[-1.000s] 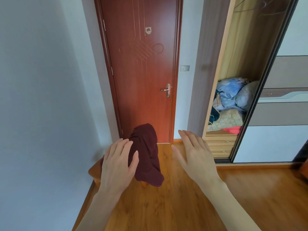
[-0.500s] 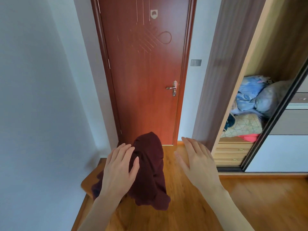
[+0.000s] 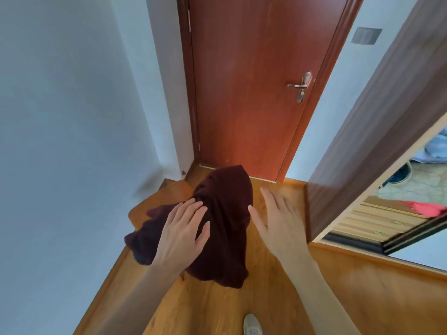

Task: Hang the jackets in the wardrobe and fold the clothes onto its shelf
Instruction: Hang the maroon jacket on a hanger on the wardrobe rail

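Observation:
A dark maroon garment [image 3: 225, 213] lies draped over a low wooden stool [image 3: 154, 201] beside the left wall, its lower end hanging over the floor. My left hand [image 3: 181, 235] hovers over the garment's left side with fingers straight and spread. My right hand [image 3: 280, 221] is just right of the garment, also flat and spread, holding nothing. The open wardrobe [image 3: 377, 151] stands at the right, its shelf [image 3: 420, 189] holding piled clothes.
A red-brown door [image 3: 254, 81] with a metal handle [image 3: 300, 87] is shut straight ahead. White wall runs along the left. A red cloth [image 3: 428, 209] lies on the wardrobe shelf edge above small drawers [image 3: 377, 223]. My shoe [image 3: 252, 325] shows on the wooden floor below.
The view has moved closer and tilted down toward the stool. Both hands have dropped nearer the maroon garment, staying flat and spread.

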`<state>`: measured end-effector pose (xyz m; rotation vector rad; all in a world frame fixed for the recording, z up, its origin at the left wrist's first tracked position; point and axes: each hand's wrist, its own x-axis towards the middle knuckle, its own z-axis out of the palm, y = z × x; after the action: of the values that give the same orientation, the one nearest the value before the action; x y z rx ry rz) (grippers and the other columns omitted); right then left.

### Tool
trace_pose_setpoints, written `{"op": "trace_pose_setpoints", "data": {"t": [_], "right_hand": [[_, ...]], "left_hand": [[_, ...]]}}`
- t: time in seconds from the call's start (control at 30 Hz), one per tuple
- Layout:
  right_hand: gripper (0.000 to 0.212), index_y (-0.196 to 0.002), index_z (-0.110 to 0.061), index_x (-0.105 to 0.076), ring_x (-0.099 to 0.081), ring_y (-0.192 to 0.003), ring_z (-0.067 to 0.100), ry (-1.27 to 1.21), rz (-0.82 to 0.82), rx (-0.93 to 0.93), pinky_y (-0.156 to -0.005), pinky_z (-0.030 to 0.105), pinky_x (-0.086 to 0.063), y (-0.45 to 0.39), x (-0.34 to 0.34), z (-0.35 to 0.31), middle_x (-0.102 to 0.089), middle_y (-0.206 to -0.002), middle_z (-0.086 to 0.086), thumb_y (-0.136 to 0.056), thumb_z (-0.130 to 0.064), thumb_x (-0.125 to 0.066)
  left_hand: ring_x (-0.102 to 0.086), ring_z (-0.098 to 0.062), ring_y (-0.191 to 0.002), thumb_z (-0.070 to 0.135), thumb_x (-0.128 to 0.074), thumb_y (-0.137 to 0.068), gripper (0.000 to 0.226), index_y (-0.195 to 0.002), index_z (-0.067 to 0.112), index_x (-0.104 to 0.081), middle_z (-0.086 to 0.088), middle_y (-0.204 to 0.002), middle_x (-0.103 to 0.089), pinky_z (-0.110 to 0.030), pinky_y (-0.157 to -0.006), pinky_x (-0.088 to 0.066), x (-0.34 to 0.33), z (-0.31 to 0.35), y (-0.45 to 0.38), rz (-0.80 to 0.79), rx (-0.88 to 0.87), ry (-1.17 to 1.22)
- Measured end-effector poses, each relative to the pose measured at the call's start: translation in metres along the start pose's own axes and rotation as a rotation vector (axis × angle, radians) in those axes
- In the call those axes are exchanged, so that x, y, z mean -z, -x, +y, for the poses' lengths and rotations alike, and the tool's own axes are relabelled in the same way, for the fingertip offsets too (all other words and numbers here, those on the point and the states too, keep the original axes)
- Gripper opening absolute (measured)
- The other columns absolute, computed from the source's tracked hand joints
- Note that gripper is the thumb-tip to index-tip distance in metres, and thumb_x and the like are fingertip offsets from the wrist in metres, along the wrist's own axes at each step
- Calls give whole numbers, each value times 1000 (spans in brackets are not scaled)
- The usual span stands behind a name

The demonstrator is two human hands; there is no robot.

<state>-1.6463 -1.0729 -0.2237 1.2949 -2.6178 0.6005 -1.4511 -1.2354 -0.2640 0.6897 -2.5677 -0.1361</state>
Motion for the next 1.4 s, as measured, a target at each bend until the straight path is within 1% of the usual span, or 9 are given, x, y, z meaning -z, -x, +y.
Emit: {"op": "trace_pose_setpoints", "data": {"t": [0.37,0.53,0.63,0.8,0.93,1.03,1.17,1.3,1.4], "right_hand": [[66,-157,-21,-40,-53,-138,19,-106,-425,106,-112,34,-44,-40,-107,83,-54,-151,0,-104,-60,-42],[77,-161,-15,-27,-49,-140,26,-176,-655,-50,-110,40,-46,-52,-145,98,-47,-156,7,-102,-59,-50],[86,-162,-12,-21,-48,-140,32,-197,-811,-152,-110,46,-47,-51,-175,103,-44,-156,11,-100,-59,-55],[84,-161,-11,-21,-48,-140,34,-205,-1062,-233,-110,49,-46,-25,-220,103,-43,-155,12,-99,-55,-57],[80,-161,-17,-22,-53,-135,32,-248,-1097,-239,-107,47,-49,2,-231,105,-47,-150,10,-99,-52,-59],[80,-162,-20,-21,-53,-135,31,-256,-1119,-240,-106,46,-50,14,-229,113,-46,-151,8,-99,-51,-59],[86,-161,-27,-20,-48,-139,32,-268,-1174,-184,-111,51,-47,20,-222,114,-44,-154,5,-92,-51,-65],[92,-160,-40,-20,-36,-148,26,-222,-1149,37,-123,51,-29,17,-203,104,-38,-160,-6,-83,-48,-72],[63,-145,-39,-46,-55,-133,22,-211,-1076,72,-117,47,-32,4,-181,103,-63,-135,-10,-87,-47,-70]], "left_hand": [[-53,-23,-141,36,-50,-105,41,-135,14,-69,-3,-142,-65,-43,-123,-34,-89,25,24,-177,154,-144],[-54,-25,-136,39,-52,-99,44,-131,17,-71,-4,-141,-65,-44,-117,-34,-120,37,54,-308,167,-218],[-52,-30,-142,48,-67,-89,58,-136,15,-68,-10,-148,-61,-51,-124,-18,-143,29,71,-490,66,-302],[11,-41,-159,42,-52,-101,93,-165,6,5,-22,-173,7,-64,-126,8,-175,10,89,-830,-269,-593],[-24,-39,-157,27,-51,-102,62,-158,5,-35,-22,-167,-30,-62,-128,-2,-198,-13,82,-725,-424,-652],[-59,-36,-134,15,-41,-101,41,-128,9,-72,-14,-134,-69,-56,-126,-10,-200,-12,76,-631,-417,-526],[-72,-28,-107,11,-46,-98,33,-114,13,-76,-4,-105,-76,-43,-109,-46,-182,8,62,-444,-279,-250],[-69,-19,-96,17,-64,-94,26,-119,15,-69,2,-102,-71,-33,-90,-55,-152,29,43,-360,-104,-47],[-65,-16,-88,21,-68,-94,26,-119,15,-67,5,-98,-68,-32,-78,-56,-128,37,30,-278,34,39]]}}
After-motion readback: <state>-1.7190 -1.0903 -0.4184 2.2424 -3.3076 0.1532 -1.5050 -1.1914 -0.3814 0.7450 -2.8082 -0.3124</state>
